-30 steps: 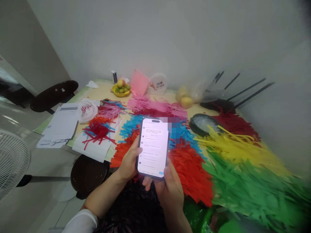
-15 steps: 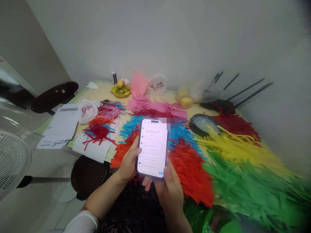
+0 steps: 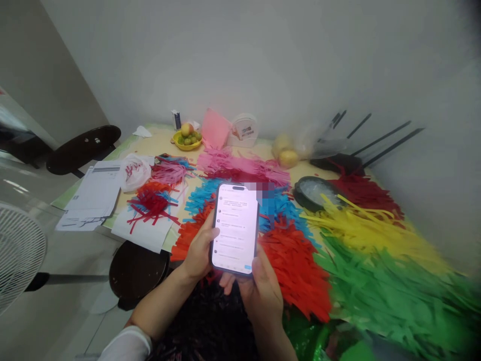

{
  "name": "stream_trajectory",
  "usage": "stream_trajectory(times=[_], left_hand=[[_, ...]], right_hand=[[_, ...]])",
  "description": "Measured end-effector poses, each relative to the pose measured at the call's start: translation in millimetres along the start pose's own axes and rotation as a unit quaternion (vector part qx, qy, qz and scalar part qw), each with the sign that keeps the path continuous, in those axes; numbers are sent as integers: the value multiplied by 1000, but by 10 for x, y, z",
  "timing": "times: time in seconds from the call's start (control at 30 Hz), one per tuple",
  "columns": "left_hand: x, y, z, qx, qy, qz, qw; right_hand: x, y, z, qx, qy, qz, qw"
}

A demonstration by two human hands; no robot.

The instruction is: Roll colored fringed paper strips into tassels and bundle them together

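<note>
A smartphone [image 3: 235, 230] with a lit white screen of text rows is held upright between both hands above the table's front edge. My left hand [image 3: 200, 250] grips its left side, thumb along the edge. Round the lower right corner closes my right hand [image 3: 265, 288], its thumb at the screen's edge and its other fingers partly hidden behind the phone. Orange-red strips [image 3: 295, 271] lie beyond and to the right of the phone, with blue strips [image 3: 201, 195] behind them. Black strips [image 3: 205, 321] are below my hands.
Green strips [image 3: 394, 286] and yellow strips [image 3: 379, 235] cover the table's right side. At the back stand a yellow fruit bowl [image 3: 187, 146] and a pink sheet [image 3: 216, 128]. Papers [image 3: 99, 188] overhang the left edge, near a dark stool [image 3: 137, 276] and a fan [image 3: 20, 255].
</note>
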State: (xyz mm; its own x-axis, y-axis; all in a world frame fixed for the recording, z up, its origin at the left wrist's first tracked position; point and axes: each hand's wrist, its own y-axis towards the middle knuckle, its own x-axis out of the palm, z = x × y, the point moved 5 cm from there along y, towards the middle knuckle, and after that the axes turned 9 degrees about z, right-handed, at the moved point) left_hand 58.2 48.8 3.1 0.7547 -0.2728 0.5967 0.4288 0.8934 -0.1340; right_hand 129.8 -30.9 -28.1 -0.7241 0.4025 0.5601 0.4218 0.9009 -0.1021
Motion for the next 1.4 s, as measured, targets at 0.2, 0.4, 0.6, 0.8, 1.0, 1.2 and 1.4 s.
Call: stream_trajectory(times=[0.2, 0.4, 0.6, 0.8, 1.0, 1.2, 1.4], left_hand=[[-35, 8, 0, 0, 5, 10, 1000], [-55, 85, 105, 11, 44, 33, 998], [-85, 97, 126, 17, 72, 52, 996], [-111, 151, 141, 56, 70, 47, 995], [-189, 384, 327, 168, 150, 54, 973], [-260, 479, 336, 180, 204, 83, 959], [-266, 476, 335, 189, 213, 92, 954]], right_hand=[[-6, -7, 32, 6, 9, -3, 1000], [4, -26, 57, 20, -8, -23, 1000], [-7, -29, 85, 13, -9, -20, 1000], [-4, -31, 81, 17, -10, -22, 1000], [-6, -50, 103, 25, -16, -32, 999], [-40, -60, 122, 36, -20, -26, 999], [-37, -53, 135, 37, -21, -21, 999]])
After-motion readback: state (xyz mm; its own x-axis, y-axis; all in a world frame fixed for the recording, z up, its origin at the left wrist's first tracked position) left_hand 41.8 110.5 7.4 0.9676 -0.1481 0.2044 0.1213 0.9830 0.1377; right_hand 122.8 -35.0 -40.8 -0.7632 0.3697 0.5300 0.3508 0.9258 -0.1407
